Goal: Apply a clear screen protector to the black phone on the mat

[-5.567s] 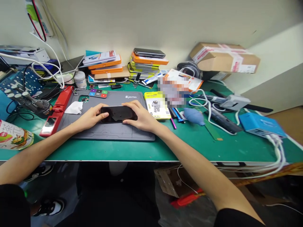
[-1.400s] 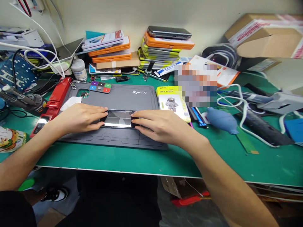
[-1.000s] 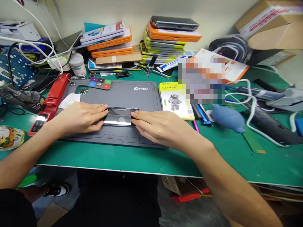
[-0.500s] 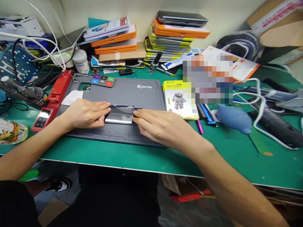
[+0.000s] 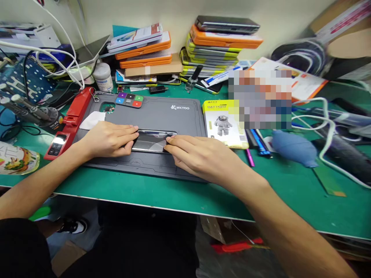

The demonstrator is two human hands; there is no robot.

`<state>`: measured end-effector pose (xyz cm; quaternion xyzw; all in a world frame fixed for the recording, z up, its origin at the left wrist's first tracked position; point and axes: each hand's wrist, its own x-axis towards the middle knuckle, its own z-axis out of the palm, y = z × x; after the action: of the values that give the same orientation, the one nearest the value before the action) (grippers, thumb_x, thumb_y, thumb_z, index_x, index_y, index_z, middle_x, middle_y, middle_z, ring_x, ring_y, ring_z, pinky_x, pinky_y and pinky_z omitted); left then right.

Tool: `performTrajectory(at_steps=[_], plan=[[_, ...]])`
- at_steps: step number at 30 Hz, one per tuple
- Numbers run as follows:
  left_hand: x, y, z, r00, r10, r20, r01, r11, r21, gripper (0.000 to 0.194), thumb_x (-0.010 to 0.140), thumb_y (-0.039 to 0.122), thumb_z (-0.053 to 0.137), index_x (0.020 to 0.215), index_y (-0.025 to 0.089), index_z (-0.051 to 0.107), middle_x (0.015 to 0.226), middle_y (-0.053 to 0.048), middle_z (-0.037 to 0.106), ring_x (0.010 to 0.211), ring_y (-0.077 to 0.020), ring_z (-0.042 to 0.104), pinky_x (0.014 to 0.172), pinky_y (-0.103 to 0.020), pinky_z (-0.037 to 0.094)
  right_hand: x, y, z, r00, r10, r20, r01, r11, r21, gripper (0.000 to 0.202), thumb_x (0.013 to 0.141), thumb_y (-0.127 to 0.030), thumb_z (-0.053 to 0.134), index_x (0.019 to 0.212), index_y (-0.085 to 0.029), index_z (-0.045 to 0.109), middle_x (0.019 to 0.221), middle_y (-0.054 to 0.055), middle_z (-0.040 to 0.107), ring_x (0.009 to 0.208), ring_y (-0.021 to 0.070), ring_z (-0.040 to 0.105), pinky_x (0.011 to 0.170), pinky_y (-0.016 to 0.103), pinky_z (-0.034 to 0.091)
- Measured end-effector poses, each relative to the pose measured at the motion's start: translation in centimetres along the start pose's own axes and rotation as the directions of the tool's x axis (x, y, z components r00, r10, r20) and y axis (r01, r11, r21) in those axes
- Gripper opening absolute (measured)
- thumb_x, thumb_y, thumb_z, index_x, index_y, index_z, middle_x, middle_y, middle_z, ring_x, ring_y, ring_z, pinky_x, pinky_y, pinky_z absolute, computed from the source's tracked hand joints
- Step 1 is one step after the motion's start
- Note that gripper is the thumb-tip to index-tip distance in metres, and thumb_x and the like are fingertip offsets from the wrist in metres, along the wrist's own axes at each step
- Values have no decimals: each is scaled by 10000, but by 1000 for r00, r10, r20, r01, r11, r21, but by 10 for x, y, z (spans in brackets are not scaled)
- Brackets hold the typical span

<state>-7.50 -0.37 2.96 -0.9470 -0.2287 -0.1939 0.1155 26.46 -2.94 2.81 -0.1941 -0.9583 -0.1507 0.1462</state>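
Observation:
A black phone (image 5: 153,141) lies flat, long side toward me, on a grey work mat (image 5: 162,116) on the green bench. My left hand (image 5: 108,138) rests over the phone's left end, fingers flat and together on the glass. Over the phone's right end lies my right hand (image 5: 199,156), its fingertips pressing the screen. Both ends of the phone are hidden under my hands; only the glossy middle shows.
A yellow battery pack box (image 5: 224,123) lies right of the mat, with a blue air blower (image 5: 294,143) and pens beyond. A red tool (image 5: 69,121) and white cloth (image 5: 92,120) sit at the mat's left. Stacks of orange phone boxes (image 5: 224,40) line the wall.
My hands have stayed on the phone, shifting from gripping its ends to lying flat on the screen. The camera has moved closer and drifted slightly.

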Motion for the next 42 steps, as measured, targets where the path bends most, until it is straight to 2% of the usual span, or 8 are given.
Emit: performTrajectory(at_steps=[3,6,9,15,23,31,38,42], plan=[[2,1,-1,999,34,-14,-33,998,54,287,1076,373,656,1173,182,848,1221,-72,866,1081,-242,865,916,-305,718,1,-1,-1,1000,-13,-15,13,999,-40,292,1064,-54,544,1261,-74,759,1255,183,838,1108,315,822,823,415,700],[3,1,-3,1000,18,15,-19,999,35,395,1061,539,703,1153,184,851,1233,-94,864,1092,-267,865,919,-335,721,1,-1,-1,1000,-25,-15,25,999,-46,302,1055,-49,560,1284,-46,757,1244,195,838,1076,321,825,821,431,703],[2,0,-5,999,-13,53,14,1000,-11,480,1036,630,719,1149,183,851,1254,-115,858,1123,-295,858,943,-370,719,1,0,-2,999,-32,-11,32,999,-25,305,1046,-45,579,1286,-50,768,1256,210,835,1070,329,826,829,446,702],[2,0,-7,993,-58,98,65,995,-71,465,1049,599,721,1189,170,834,1298,-142,844,1166,-320,843,991,-424,702,1,0,-3,997,-61,-38,60,997,-45,305,1041,-21,566,1270,-17,768,1241,219,839,1043,320,828,773,415,699],[3,1,-8,977,-125,175,148,981,-123,480,1043,600,727,1212,154,782,1359,-177,805,1220,-328,797,1031,-454,661,2,1,-3,996,-65,-54,61,995,-75,305,1060,-29,543,1263,-43,770,1229,200,848,1055,305,825,765,397,692],[5,-1,-5,957,-187,223,236,947,-219,436,1024,569,766,1208,178,708,1376,-173,746,1256,-313,730,1066,-457,610,1,1,-4,996,-64,-59,59,995,-84,297,1061,-30,552,1253,-80,774,1229,178,852,1029,284,818,748,383,668],[5,-2,-7,952,-192,237,254,929,-270,423,1030,557,762,1211,181,692,1421,-162,746,1305,-308,702,1124,-462,572,-1,1,-7,996,-92,-18,88,983,-158,320,1073,-21,537,1291,-89,760,1277,165,843,1068,267,798,719,362,605],[8,-3,-8,936,-225,271,304,904,-299,426,1017,583,759,1200,204,698,1422,-141,743,1309,-303,697,1147,-451,545,-1,3,-8,997,-74,-1,73,991,-114,349,1076,-27,535,1361,-91,726,1319,172,827,1112,264,779,755,367,585]])
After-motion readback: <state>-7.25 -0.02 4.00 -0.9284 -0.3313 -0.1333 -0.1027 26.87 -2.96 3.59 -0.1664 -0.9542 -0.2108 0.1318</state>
